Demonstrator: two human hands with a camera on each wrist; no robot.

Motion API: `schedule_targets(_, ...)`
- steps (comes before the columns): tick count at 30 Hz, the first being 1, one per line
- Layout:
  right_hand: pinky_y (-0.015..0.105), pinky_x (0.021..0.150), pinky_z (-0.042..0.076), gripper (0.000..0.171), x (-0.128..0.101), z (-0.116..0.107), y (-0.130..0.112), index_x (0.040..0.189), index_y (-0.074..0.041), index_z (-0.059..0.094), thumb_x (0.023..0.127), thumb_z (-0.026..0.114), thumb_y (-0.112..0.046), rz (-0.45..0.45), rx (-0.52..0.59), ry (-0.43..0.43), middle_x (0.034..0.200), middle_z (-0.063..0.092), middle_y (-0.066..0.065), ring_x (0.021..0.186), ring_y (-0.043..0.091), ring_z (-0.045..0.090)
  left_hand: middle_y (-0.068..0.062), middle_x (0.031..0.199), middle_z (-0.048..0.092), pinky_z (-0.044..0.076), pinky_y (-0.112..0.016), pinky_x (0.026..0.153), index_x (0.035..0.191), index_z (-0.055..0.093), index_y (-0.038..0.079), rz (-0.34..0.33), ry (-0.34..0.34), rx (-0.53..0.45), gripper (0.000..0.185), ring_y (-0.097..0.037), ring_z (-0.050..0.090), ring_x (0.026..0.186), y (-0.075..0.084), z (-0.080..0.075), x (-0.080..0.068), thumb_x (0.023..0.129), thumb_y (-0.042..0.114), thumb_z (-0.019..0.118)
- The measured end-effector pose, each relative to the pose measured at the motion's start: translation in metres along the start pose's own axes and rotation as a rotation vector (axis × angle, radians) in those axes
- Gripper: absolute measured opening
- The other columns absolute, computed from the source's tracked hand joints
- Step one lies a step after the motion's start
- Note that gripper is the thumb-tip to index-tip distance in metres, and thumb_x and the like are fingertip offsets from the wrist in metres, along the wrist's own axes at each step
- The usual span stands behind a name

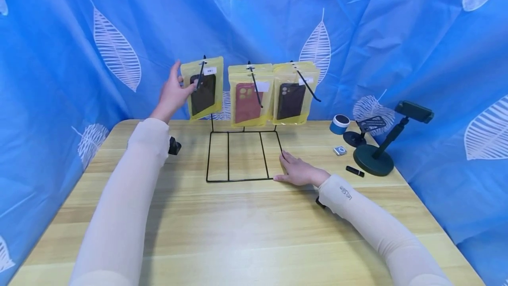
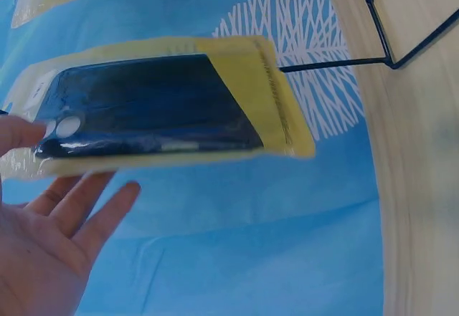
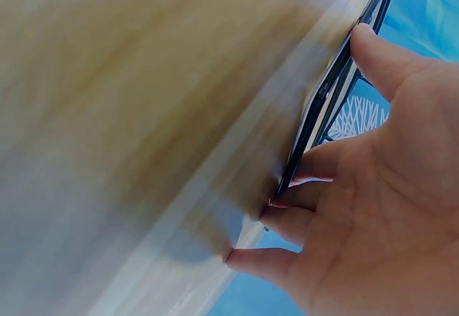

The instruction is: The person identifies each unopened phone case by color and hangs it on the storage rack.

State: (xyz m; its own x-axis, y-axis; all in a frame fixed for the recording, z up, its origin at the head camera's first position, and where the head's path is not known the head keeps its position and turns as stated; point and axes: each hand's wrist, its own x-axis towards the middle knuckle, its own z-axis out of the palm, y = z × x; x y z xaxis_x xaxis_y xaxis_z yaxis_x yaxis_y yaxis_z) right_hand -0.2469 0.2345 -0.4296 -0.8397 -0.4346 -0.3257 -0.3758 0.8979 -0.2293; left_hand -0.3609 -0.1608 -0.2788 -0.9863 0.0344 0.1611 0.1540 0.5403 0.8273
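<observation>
My left hand (image 1: 173, 95) holds the left edge of a yellow clear-front packet (image 1: 217, 105) with a black phone case (image 1: 203, 94) inside. In the left wrist view, the thumb lies on the front of that packet (image 2: 287, 126) and the other fingers are behind it. The packet hangs at the left hook (image 1: 201, 74) of a black wire display rack (image 1: 244, 132). My right hand (image 1: 300, 171) grips the rack's base at its front right corner. In the right wrist view, its thumb and fingertips are at the black wire (image 3: 315, 108), with some fingers touching the wooden tabletop.
A packet with a red phone case (image 1: 248, 103) hangs on the middle hook, one with a black case (image 1: 291, 100) on the right hook. At the table's right are a blue round speaker (image 1: 339, 124), phone stands (image 1: 374, 159), a small silver square player (image 1: 339, 150) and a black stick (image 1: 355, 171).
</observation>
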Motion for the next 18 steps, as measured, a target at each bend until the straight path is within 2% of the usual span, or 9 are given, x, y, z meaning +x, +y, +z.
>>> schedule_targets(2,0.059,0.123,0.017,0.094,0.001,0.000,0.001,0.157,0.002,0.010,0.098,0.043,-0.063,0.001,0.006,-0.002,0.166,-0.001,0.022,0.155,0.035,0.004,-0.017,0.161,0.030,0.044,-0.054,0.107,0.158,-0.013,0.034,0.013,-0.028,0.014,0.089,-0.034,0.042,0.141,-0.004,-0.001,-0.003,0.101,0.030,0.055)
schedule_targets(5,0.058,0.124,0.015,0.094,0.003,-0.001,0.003,0.158,0.001,0.009,0.098,0.043,-0.063,0.005,0.013,-0.005,0.166,-0.002,0.020,0.155,0.034,0.002,-0.017,0.162,0.028,0.039,-0.055,0.113,0.157,-0.020,0.026,0.028,-0.065,0.025,0.096,-0.037,0.037,0.144,-0.011,-0.002,-0.011,0.100,0.023,0.057)
schedule_targets(8,0.058,0.124,0.014,0.093,0.003,-0.003,0.003,0.158,0.001,0.008,0.098,0.044,-0.061,0.012,0.018,-0.008,0.166,-0.003,0.020,0.155,0.033,0.001,-0.018,0.166,0.010,0.024,-0.058,0.121,0.154,-0.026,0.018,0.003,-0.134,0.104,0.101,-0.041,0.021,0.150,-0.018,0.000,-0.027,0.100,0.030,0.058)
schedule_targets(10,0.059,0.123,0.013,0.093,0.002,-0.004,0.003,0.157,0.002,0.008,0.099,0.045,-0.060,0.012,0.025,-0.007,0.166,-0.002,0.022,0.155,0.035,0.001,-0.020,0.166,0.000,0.015,-0.061,0.122,0.155,-0.023,0.012,-0.022,-0.236,0.215,0.100,-0.045,0.011,0.151,-0.023,0.005,-0.043,0.100,0.039,0.056)
schedule_targets(12,0.060,0.123,0.012,0.093,0.000,-0.005,0.003,0.157,0.002,0.007,0.099,0.045,-0.059,0.017,0.032,-0.012,0.166,-0.003,0.022,0.155,0.035,0.000,-0.024,0.165,0.000,0.005,-0.067,0.120,0.157,-0.013,0.006,-0.034,-0.383,0.376,0.099,-0.049,0.006,0.150,-0.026,0.011,-0.061,0.098,0.050,0.054)
schedule_targets(15,0.061,0.123,0.011,0.093,-0.002,-0.006,0.003,0.157,0.003,0.006,0.100,0.045,-0.058,0.013,0.045,-0.010,0.165,-0.003,0.023,0.154,0.037,0.000,-0.025,0.163,0.015,-0.003,-0.076,0.113,0.158,0.008,0.001,-0.019,-0.587,0.565,0.095,-0.052,0.008,0.148,-0.027,0.024,-0.088,0.096,0.057,0.053)
schedule_targets(16,0.061,0.123,0.011,0.093,-0.003,-0.007,0.003,0.157,0.003,0.005,0.100,0.045,-0.058,0.015,0.047,-0.012,0.165,-0.004,0.023,0.154,0.037,0.000,-0.024,0.162,0.020,-0.006,-0.078,0.111,0.158,0.012,0.002,-0.009,-0.624,0.613,0.094,-0.052,0.009,0.148,-0.026,0.028,-0.097,0.096,0.058,0.053)
schedule_targets(18,0.062,0.123,0.010,0.092,-0.003,-0.007,0.004,0.157,0.004,0.005,0.100,0.045,-0.057,0.012,0.049,-0.010,0.165,-0.004,0.024,0.154,0.038,-0.001,-0.022,0.161,0.025,-0.010,-0.079,0.108,0.159,0.013,0.003,0.014,-0.641,0.650,0.093,-0.051,0.009,0.149,-0.024,0.038,-0.110,0.095,0.057,0.055)
